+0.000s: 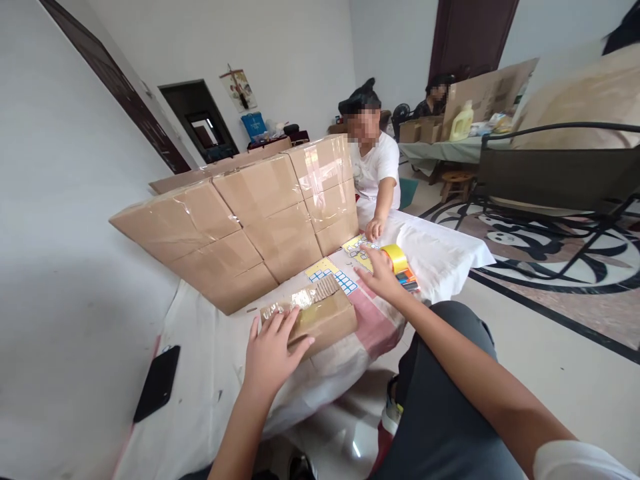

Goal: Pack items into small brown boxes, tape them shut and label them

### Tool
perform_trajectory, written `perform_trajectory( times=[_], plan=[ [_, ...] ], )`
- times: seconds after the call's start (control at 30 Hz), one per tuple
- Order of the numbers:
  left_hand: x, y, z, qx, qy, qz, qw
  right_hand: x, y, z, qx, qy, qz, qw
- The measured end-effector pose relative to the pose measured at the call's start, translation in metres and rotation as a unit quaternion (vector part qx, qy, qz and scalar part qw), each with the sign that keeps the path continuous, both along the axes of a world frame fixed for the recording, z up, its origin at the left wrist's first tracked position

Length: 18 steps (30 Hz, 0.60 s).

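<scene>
A small cardboard box (327, 319) with shiny clear tape across its top lies near the table's front edge. My left hand (274, 350) rests on its left end, fingers spread and thumb along the near side. Farther right, my right hand (381, 275) reaches out over the table with its fingers apart, holding nothing that I can see. Beside it stands a roll of yellow tape (395, 259). Under and around the roll are a flat orange and dark item (411, 280) and printed yellow sheets (320, 270).
Stacked taped cartons (270, 220) form a wall along the table's back. A black phone (157, 383) lies at the left on the white cloth (200, 413). Across the corner sits a person in a white shirt (383, 163), one hand on the table. A metal-framed chair (555, 167) stands right.
</scene>
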<state>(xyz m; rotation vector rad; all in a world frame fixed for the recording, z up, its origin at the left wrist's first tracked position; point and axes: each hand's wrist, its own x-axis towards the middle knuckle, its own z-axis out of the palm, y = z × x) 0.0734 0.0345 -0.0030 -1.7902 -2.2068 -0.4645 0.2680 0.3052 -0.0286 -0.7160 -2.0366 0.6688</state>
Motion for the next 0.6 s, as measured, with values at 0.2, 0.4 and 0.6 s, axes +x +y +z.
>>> perform_trajectory(
  times=[0.2,0.4,0.6],
  plan=[
    [0.007,0.013,0.005,-0.024,0.070,0.023,0.997,0.049,0.060,-0.023,-0.245,-0.022,-0.196,0.949],
    [0.006,0.034,0.009,-0.027,0.055,-0.042,0.997,0.067,0.066,-0.033,-0.306,0.018,-0.109,0.946],
    [0.016,0.047,-0.011,-0.053,0.036,-0.025,0.998,0.061,0.066,-0.033,-0.345,0.088,-0.075,0.931]
  ],
)
